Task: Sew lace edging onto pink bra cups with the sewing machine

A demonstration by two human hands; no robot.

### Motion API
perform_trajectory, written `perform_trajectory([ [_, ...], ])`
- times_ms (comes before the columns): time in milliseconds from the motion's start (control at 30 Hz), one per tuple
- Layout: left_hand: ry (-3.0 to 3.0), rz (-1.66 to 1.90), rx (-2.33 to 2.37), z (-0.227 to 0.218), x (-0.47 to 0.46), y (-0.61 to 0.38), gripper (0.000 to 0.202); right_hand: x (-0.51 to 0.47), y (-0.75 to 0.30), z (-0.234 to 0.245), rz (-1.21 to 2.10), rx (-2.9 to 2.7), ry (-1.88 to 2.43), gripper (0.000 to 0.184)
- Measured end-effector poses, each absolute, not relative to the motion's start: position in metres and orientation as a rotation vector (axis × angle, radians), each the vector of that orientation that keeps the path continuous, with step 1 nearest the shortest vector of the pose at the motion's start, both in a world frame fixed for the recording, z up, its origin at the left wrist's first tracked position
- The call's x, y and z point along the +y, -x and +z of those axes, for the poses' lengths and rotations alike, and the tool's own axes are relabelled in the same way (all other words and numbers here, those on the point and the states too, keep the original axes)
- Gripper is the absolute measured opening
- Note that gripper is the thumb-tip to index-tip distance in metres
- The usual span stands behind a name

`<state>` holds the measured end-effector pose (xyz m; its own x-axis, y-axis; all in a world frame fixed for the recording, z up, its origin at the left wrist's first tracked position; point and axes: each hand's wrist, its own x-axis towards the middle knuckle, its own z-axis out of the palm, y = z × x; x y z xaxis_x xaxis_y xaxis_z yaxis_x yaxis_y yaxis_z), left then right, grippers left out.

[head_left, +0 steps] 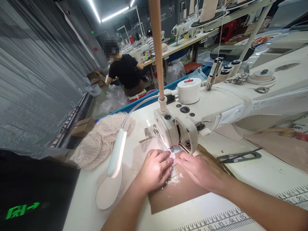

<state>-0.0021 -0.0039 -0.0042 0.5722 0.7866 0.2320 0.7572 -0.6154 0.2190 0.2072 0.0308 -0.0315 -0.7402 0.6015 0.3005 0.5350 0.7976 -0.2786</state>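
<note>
My left hand [156, 168] lies just left of the needle area of a white sewing machine [167, 130], fingers curled and pressed together on a small pale piece of fabric [173, 155]. From the right, my right hand [201, 170] pinches the same fabric, its fingertips close to the presser foot [176, 149]. Most of the fabric is hidden by the fingers and machine head. Beneath both hands is a brown sheet [178, 199] with shiny clear tape on it. A lamp [117, 154] on a bendy neck shines on the spot.
Lacy beige pieces [96, 141] are piled at the left, with pale oval pads [108, 192] nearer me. Black thread snips [240, 157] lie right of the brown sheet. A printed ruler [216, 219] runs along the front. Beyond, a person in black [127, 70] sits at another machine.
</note>
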Motion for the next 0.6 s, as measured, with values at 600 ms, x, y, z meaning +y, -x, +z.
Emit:
perform_trajectory([
  [600,-2.521,0.701,1.763,-0.024,0.016,0.02,0.028,0.038,-0.21,-0.045,0.229,-2.568,0.816,0.039],
])
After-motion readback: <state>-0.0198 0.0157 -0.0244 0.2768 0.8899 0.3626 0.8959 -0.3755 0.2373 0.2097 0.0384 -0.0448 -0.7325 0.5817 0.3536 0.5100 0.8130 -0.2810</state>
